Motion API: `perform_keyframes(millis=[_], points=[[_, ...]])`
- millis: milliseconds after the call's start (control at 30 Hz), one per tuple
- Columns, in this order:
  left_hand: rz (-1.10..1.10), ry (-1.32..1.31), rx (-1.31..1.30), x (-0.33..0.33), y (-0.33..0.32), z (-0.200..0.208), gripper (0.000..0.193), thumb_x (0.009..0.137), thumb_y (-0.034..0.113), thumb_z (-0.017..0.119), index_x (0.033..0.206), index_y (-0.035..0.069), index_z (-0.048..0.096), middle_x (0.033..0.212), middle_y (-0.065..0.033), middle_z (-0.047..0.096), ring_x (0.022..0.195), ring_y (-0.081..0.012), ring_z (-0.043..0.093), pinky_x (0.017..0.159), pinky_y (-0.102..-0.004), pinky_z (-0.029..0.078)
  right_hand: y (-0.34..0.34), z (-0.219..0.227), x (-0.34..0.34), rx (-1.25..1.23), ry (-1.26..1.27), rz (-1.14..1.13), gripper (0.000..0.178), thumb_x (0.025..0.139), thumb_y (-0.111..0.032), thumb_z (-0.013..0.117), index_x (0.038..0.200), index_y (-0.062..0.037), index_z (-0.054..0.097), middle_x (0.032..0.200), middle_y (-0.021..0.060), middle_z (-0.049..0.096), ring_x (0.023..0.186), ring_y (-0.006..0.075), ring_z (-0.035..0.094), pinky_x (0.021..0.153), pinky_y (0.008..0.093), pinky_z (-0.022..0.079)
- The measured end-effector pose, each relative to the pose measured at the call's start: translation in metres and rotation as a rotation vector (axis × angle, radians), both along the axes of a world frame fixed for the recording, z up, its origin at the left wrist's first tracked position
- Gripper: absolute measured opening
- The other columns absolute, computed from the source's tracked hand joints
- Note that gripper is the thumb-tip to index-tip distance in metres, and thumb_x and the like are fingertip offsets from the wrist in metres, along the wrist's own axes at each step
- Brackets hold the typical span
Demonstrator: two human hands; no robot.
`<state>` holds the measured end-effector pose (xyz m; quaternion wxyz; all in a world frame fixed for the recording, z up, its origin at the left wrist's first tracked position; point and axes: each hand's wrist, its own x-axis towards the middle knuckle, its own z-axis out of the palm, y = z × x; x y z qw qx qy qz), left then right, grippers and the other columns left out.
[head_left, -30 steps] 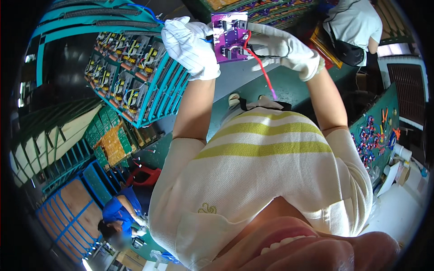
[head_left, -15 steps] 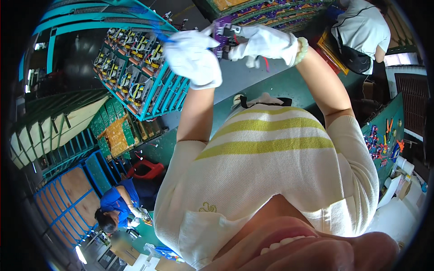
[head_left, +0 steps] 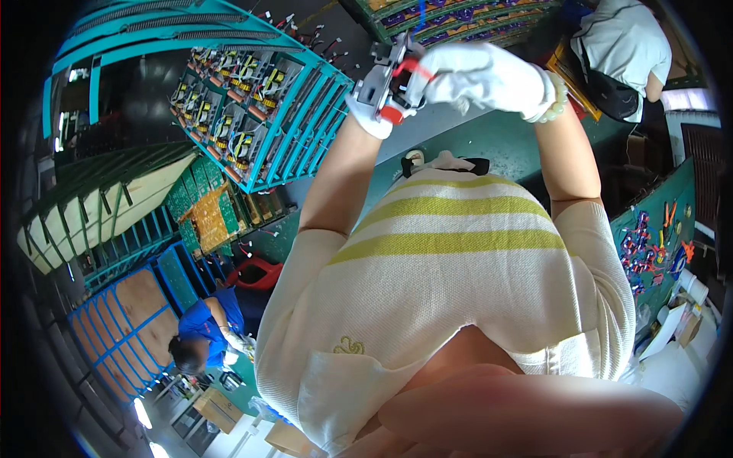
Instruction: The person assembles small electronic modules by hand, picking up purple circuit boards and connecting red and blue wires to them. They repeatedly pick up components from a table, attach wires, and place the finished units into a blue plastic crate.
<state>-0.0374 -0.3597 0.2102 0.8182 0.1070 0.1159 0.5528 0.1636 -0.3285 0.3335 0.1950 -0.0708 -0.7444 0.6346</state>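
Note:
Near the top centre, a small electronic assembly with grey metal parts and red pieces lies in my left hand. That hand wears a white glove and is mostly hidden behind the assembly. My right hand, gloved in white too, has its fingers bent in at the assembly's right side. A red wire runs by those fingertips. What exactly they pinch is hard to make out. A thin blue strand rises above the assembly.
A teal rack filled with electronic assemblies stands left of my hands. Beyond them is a green rack of purple boards. One person works at upper right, another at lower left. Tools lie on a green surface at right.
The assembly has been turned, so its purple board face no longer shows and grey metal parts do. Both hands have shifted right, and the left hand is now mostly behind the assembly.

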Motion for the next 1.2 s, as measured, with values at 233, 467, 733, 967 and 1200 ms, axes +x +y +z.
perform_keyframes(millis=[233,467,733,967,1200], points=[[-0.369,-0.276,0.038,0.001,-0.014,0.032,0.032,0.097,0.023,0.033,0.119,0.011,0.053,0.108,-0.0121,0.061,0.09,-0.0237,0.064,0.077,-0.0442,0.055,-0.005,-0.038,-0.001,0.706,0.092,-0.474,0.06,0.08,-0.002,0.065,0.134,-0.0029,0.039,0.12,0.0122,0.053,0.099,0.0222,0.056,0.084,0.0342,0.049],[-0.435,0.018,0.006,0.028,-0.018,0.034,0.041,0.099,0.035,0.039,0.119,0.002,0.052,0.111,-0.0181,0.062,0.099,-0.0296,0.064,0.086,-0.043,0.054,-0.004,-0.062,0.007,0.867,-0.465,-0.602,0.032,0.085,-0.028,0.055,0.109,-0.0084,0.06,0.09,0.0168,0.066,0.08,0.0349,0.063,0.07,0.04,0.051],[0.113,0.908,0.232,0.01,-0.027,0.063,0.087,0.082,0.055,0.058,0.145,0.009,0.02,0.139,-0.0204,0.036,0.124,-0.03,0.043,0.097,-0.0445,0.044,0.016,-0.063,0.024,0.834,-0.647,-1.143,0.022,0.08,-0.015,0.059,0.1,-0.0076,0.066,0.087,0.0164,0.066,0.078,0.0352,0.063,0.069,0.0393,0.051],[0.528,1.307,0.593,0.04,-0.029,0.067,0.082,0.075,0.013,0.077,0.14,0.013,0.028,0.119,-0.0109,0.046,0.105,-0.0182,0.052,0.079,-0.0331,0.054,0.023,-0.085,-0.004,0.925,-0.623,-1.109,0.032,0.078,-0.02,0.062,0.104,-0.0014,0.065,0.105,0.0167,0.066,0.091,0.0345,0.064,0.083,0.0392,0.052],[0.281,0.54,0.128,0.021,-0.031,0.072,0.049,0.08,-0.001,0.066,0.122,0.01,0.044,0.102,-0.004,0.058,0.089,-0.0133,0.06,0.073,-0.0294,0.053,0.022,-0.079,-0.014,1.071,-0.615,-1.039,0.028,0.081,-0.028,0.058,0.094,-0.005,0.068,0.091,0.0163,0.067,0.079,0.0332,0.064,0.073,0.0407,0.052]])
